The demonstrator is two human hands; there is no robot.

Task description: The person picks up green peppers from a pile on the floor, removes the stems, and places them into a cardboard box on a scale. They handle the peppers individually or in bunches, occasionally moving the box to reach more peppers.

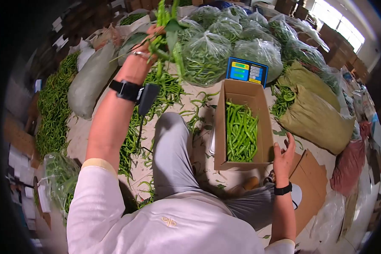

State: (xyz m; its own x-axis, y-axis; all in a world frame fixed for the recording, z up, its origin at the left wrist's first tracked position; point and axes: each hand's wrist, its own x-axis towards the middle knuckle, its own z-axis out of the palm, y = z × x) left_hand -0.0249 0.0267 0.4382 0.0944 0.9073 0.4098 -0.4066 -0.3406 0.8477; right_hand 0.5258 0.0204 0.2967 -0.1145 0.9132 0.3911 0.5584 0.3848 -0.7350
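Observation:
My left hand (151,41) is raised at the upper left, closed around a bunch of green chili peppers (175,53) with some leaves on it. Below that arm lies a loose heap of green chili peppers (165,91) on the floor. An open cardboard box (264,122) stands in front of me, partly filled with green chili peppers (241,131). Just off the box's near right corner, my right hand (285,155) has its fingers apart and holds nothing. Behind the box is a blue scale display (247,71) with lit digits.
Clear plastic bags of peppers (205,57) crowd the back. Full woven sacks (315,118) lie at the right, with a flat cardboard sheet (313,182) nearer me. A pale sack (91,82) and a long pepper pile (53,112) are at the left.

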